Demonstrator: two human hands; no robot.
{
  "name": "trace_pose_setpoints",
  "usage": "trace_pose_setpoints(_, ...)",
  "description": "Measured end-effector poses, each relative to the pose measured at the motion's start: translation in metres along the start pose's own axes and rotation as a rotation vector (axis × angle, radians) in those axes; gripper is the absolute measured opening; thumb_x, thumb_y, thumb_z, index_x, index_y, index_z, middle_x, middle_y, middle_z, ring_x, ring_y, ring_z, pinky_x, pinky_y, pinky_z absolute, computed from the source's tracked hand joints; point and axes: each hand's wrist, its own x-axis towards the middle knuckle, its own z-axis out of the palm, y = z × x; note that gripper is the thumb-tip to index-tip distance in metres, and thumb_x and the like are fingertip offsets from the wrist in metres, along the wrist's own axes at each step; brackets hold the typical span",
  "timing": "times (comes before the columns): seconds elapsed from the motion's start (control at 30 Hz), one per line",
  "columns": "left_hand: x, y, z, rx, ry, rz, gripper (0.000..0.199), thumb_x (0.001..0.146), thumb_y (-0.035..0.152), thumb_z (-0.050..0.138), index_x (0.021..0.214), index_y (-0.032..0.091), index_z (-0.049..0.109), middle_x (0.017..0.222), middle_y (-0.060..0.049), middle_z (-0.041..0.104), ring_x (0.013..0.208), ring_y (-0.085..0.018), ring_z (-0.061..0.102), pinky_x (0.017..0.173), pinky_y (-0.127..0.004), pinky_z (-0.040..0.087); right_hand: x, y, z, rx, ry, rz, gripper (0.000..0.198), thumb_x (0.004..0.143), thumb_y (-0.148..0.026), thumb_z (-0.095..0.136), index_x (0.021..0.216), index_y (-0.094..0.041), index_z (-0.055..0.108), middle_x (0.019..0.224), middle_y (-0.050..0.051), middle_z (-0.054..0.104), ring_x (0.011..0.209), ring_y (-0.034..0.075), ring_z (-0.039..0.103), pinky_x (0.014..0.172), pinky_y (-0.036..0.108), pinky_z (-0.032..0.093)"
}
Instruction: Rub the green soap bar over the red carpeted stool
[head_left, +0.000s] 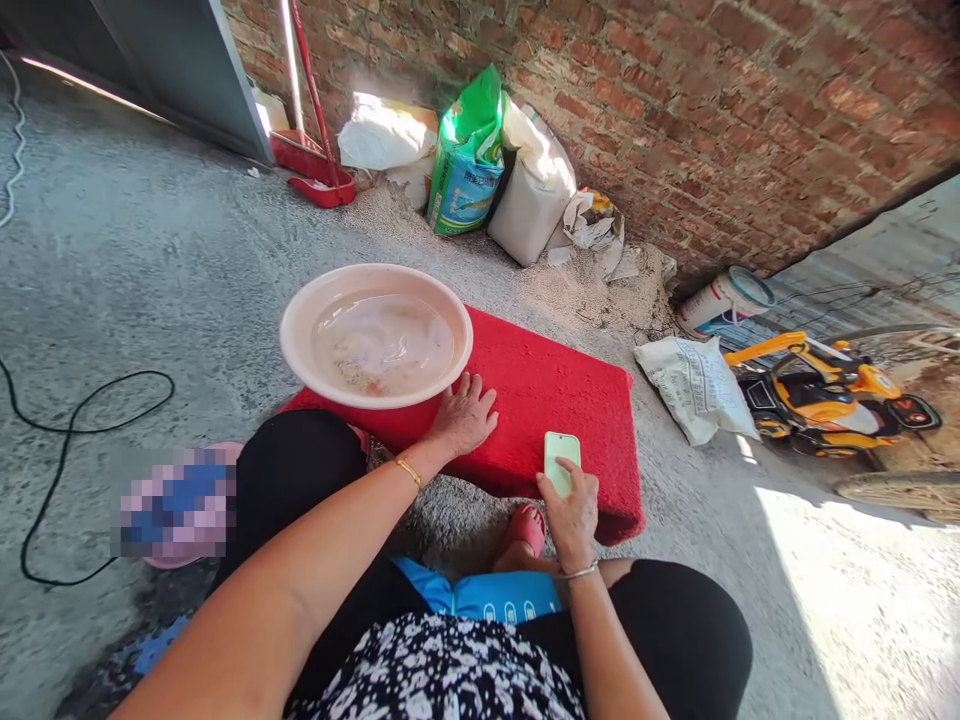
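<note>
Hands first: left hand point(466, 412) is just lying flat and loose on the red mat point(555, 400), fingers spread, gripping nothing, right next to the pink basin point(375, 335) sitting on the mat's far-left end. Basin's got cloudy water in it. Right hand point(574, 510) is wrapped around a pale green brush point(562, 462), pressing it onto the mat's near edge. Past the mat, sacks point(495, 165) lean on the brick wall, and a yellow toy car point(825, 390) sits off right of the mat.
</note>
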Motion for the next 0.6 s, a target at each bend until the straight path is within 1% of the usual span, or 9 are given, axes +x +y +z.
trace_pose_setpoints(0.33, 0.0, -0.0005, 0.0008, 0.015, -0.003, 0.005, 0.044, 0.096, 0.04, 0.047, 0.132, 0.02, 0.062, 0.149, -0.019, 0.051, 0.142, -0.038, 0.042, 0.109, -0.059, 0.037, -0.0007, -0.0057, 0.0011, 0.107, -0.031, 0.047, 0.06, 0.082, -0.069, 0.056, 0.115, -0.021, 0.069, 0.095, 0.008, 0.054, 0.092, 0.027, 0.056, 0.088, 0.04, 0.047)
trace_pose_setpoints(0.5, -0.0001, 0.0004, 0.0008, 0.004, -0.012, -0.004, 0.043, 0.096, 0.04, 0.048, 0.132, 0.021, 0.062, 0.15, -0.018, 0.05, 0.142, -0.038, 0.041, 0.111, -0.059, 0.035, -0.0008, -0.0039, -0.0007, 0.148, -0.013, 0.042, 0.058, 0.079, -0.07, 0.059, 0.109, -0.022, 0.07, 0.097, 0.008, 0.057, 0.095, 0.027, 0.056, 0.088, 0.04, 0.046)
trace_pose_setpoints(0.6, 0.0001, 0.0003, 0.0012, -0.002, -0.018, -0.007, 0.043, 0.096, 0.041, 0.048, 0.133, 0.022, 0.062, 0.151, -0.018, 0.049, 0.143, -0.038, 0.04, 0.111, -0.06, 0.035, -0.0012, -0.004, -0.0009, 0.146, -0.002, 0.042, 0.058, 0.079, -0.071, 0.059, 0.108, -0.022, 0.07, 0.096, 0.007, 0.056, 0.094, 0.026, 0.057, 0.087, 0.039, 0.046)
